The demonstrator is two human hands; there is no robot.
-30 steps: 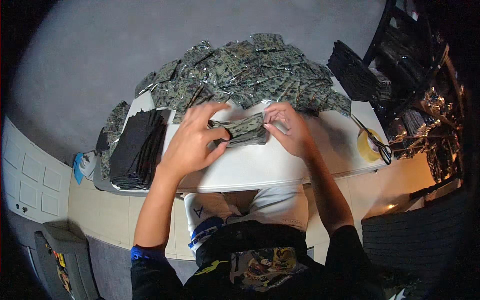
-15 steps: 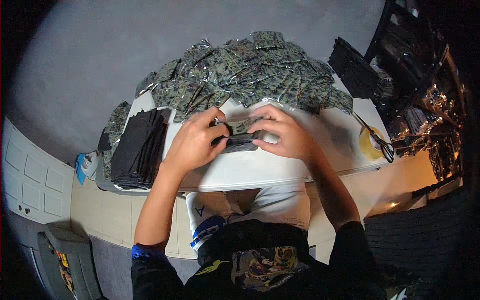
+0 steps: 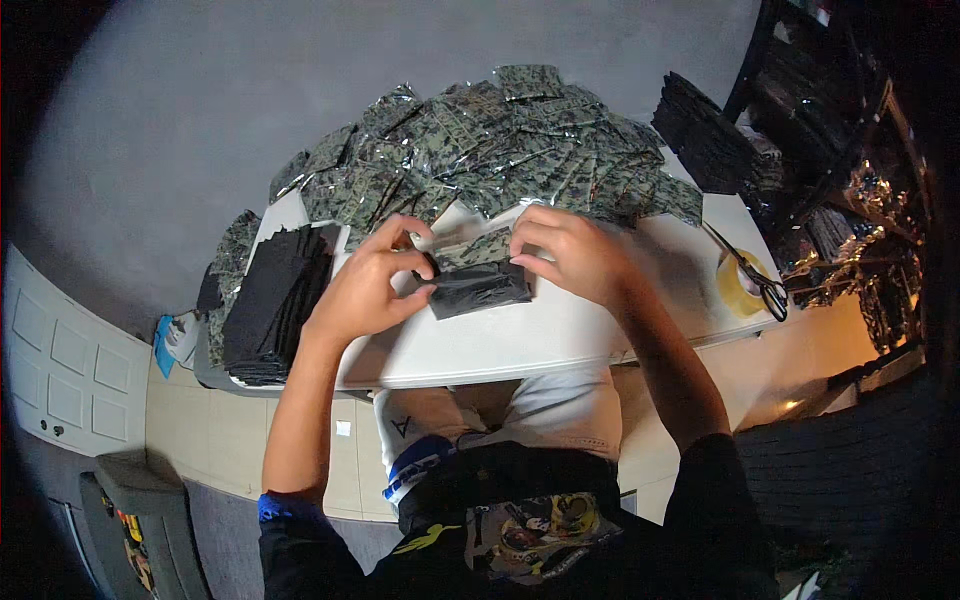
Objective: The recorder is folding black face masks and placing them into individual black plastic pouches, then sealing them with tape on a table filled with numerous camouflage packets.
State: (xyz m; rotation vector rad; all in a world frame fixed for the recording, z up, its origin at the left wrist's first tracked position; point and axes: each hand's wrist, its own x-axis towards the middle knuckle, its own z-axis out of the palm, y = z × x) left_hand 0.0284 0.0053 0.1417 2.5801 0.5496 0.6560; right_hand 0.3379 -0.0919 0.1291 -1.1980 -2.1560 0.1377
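Observation:
In the middle of the white table (image 3: 520,340), my left hand (image 3: 377,285) and my right hand (image 3: 555,255) grip opposite ends of a small flat bundle (image 3: 480,250). Its upper part is camouflage cloth; a black, glossy, creased flap (image 3: 480,290) lies along its lower side, toward me. My fingers are bent onto its edges, thumbs at the near side. Just beyond lies a wide heap of camouflage pieces in shiny clear wrappers (image 3: 480,140). Left of my left hand stands a stack of folded black fabric (image 3: 270,300).
Yellow tape (image 3: 735,295) and black scissors (image 3: 770,295) lie at the table's right. More black fabric (image 3: 700,130) is at the back right, beside dark shelving (image 3: 850,120) with glinting packets. A white door (image 3: 70,360) and a grey padded seat (image 3: 140,520) are at left.
Both hands have shifted slightly left, still at the bundle's ends. A black flap now shows spread out below the camouflage part, toward me.

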